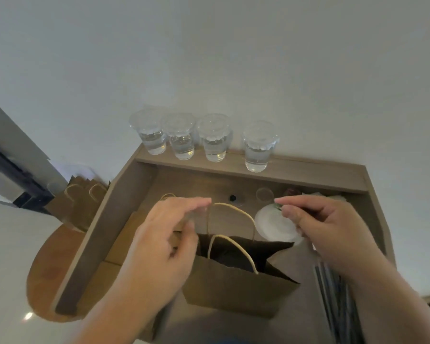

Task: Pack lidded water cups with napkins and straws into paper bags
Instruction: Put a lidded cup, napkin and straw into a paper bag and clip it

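well, the bag (233, 291) stands open on the bench (303, 309), its mouth between the two hands and just below them. the left hand (159, 247) hangs at the bag's left corner, fingers stretched forward, thumb by the rim; i cannot tell if it pinches the paper. the right hand (333, 234) has curled fingers over a white disc (271, 227); whether it grips anything i cannot tell.

what the next move likely turns on: the cups (199, 140) are beyond both hands, on the ledge (308, 170) at the back, upright, lids on, water inside. three stand close together past the left hand. the end cup (257, 150) stands apart, straight beyond the right hand's fingertips, so the right hand looks nearer to it. no cup is in the bag that i can see. a cup's long axis is vertical and so is the bag's, so i judge it a lift, draw back and lower, kept level. the straws (333, 294) lie under the right wrist, running toward the person.
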Available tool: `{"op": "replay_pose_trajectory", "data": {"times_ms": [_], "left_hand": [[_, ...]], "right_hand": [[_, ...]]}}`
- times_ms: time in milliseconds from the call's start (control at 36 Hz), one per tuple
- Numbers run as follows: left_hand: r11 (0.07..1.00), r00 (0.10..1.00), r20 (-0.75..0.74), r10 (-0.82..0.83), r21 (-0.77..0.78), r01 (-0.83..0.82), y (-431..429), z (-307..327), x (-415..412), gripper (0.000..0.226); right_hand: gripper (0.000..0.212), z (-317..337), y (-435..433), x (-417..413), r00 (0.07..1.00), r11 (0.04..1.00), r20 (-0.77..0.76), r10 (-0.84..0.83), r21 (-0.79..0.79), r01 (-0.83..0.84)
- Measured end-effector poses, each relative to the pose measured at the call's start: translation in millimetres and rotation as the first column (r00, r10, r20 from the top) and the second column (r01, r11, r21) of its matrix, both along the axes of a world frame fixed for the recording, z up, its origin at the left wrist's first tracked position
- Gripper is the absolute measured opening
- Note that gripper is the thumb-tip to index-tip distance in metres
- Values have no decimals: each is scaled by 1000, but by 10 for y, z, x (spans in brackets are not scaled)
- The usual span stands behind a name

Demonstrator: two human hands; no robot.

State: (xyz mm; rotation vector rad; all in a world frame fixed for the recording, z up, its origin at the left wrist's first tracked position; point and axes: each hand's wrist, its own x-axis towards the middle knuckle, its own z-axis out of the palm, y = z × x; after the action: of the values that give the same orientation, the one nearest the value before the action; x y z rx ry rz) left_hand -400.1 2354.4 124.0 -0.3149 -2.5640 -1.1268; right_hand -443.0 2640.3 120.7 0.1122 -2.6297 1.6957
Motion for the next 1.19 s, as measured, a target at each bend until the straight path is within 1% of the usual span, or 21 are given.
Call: {"op": "replay_pose_trajectory", "data": {"times_ms": [83, 139, 194, 222, 250, 333, 417, 528, 611, 667, 722, 833, 917, 1000, 1083, 1139, 1194], "left_hand": [[996, 994, -91, -56, 58, 61, 91, 213, -64, 40], [985, 985, -109, -132, 100, 143, 123, 340, -90, 34], [963, 977, -59, -206, 165, 213, 137, 445, -101, 26], [949, 970, -18, -244, 204, 243, 144, 483, -99, 23], [930, 959, 16, -284, 247, 272, 148, 514, -94, 22], [872, 923, 84, -376, 369, 322, 125, 557, -80, 26], [859, 905, 123, -407, 387, 334, 34, 579, -104, 24], [830, 875, 160, -457, 432, 354, -92, 588, -124, 17], [799, 839, 202, -506, 476, 367, -118, 587, -121, 8], [766, 821, 203, -533, 528, 366, -123, 597, -116, 10], [747, 818, 190, -543, 555, 366, -133, 607, -106, 15], [695, 780, 188, -597, 606, 386, -158, 596, -98, 15], [657, 752, 190, -631, 646, 388, -170, 555, -121, 12], [642, 740, 181, -648, 653, 402, -179, 520, -177, 6], [628, 729, 169, -663, 656, 419, -198, 516, -242, 8], [617, 710, 164, -685, 650, 444, -200, 519, -252, 10], [634, 719, 157, -677, 621, 461, -194, 510, -244, 7]], "right_hand": [[29, 407, -117, 191, 993, 998, -121, 5, -54, -12], [23, 562, -251, 332, 984, 988, -180, 10, -153, -38], [16, 650, -399, 453, 973, 966, -230, 4, -249, -63], [15, 672, -470, 496, 970, 961, -244, 5, -267, -72], [14, 679, -531, 531, 967, 963, -253, 3, -259, -71], [12, 634, -680, 596, 963, 988, -270, -15, -150, -26], [11, 580, -778, 646, 962, 996, -269, -52, -80, 31], [10, 597, -875, 694, 954, 999, -299, -29, 14, 35], [10, 612, -969, 728, 940, 998, -336, -55, 14, 63], [9, 608, -1023, 749, 938, 992, -324, -125, -22, 124], [13, 606, -1060, 776, 941, 983, -283, -184, -49, 177], [17, 592, -1094, 854, 964, 984, -198, -176, -33, 173], [14, 580, -1117, 922, 963, 983, -195, -184, -47, 178], [12, 584, -1132, 952, 960, 978, -186, -209, -51, 203], [6, 600, -1117, 975, 957, 972, -171, -234, -42, 230], [9, 610, -1126, 996, 956, 971, -178, -235, -73, 226], [15, 611, -1148, 1013, 953, 968, -177, -245, -94, 232]]}}
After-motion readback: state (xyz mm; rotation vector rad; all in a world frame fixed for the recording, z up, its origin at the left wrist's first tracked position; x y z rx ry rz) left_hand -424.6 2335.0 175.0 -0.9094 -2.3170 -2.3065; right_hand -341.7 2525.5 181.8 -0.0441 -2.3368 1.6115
